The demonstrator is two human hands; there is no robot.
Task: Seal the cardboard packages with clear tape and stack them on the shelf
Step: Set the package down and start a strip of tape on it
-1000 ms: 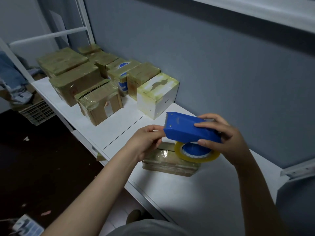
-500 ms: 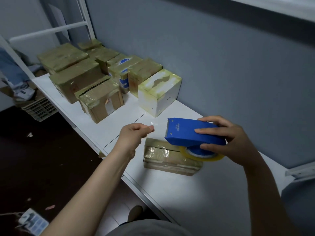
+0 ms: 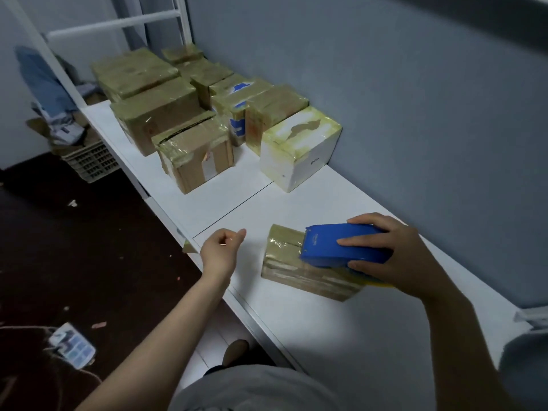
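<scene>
A small flat cardboard package [image 3: 284, 247], wrapped in glossy clear tape, lies on the white shelf [image 3: 296, 203]. My right hand [image 3: 397, 256] grips a blue tape dispenser [image 3: 332, 244] from above and holds it down on the package's top; the yellowish tape roll peeks out below it. My left hand [image 3: 221, 253] hovers to the left of the package, apart from it, with thumb and forefinger pinched together as on the end of the clear tape. The strip itself is too transparent to make out.
Several taped boxes stand in rows at the shelf's far end, nearest a white box [image 3: 299, 149] and a brown box [image 3: 195, 155]. The grey wall runs along the right. Below left are a dark floor, a plastic crate [image 3: 89, 161] and a small device [image 3: 72, 345].
My left hand left the dispenser's front and drew away to the left, pinched. My right hand brought the dispenser down onto the package's top.
</scene>
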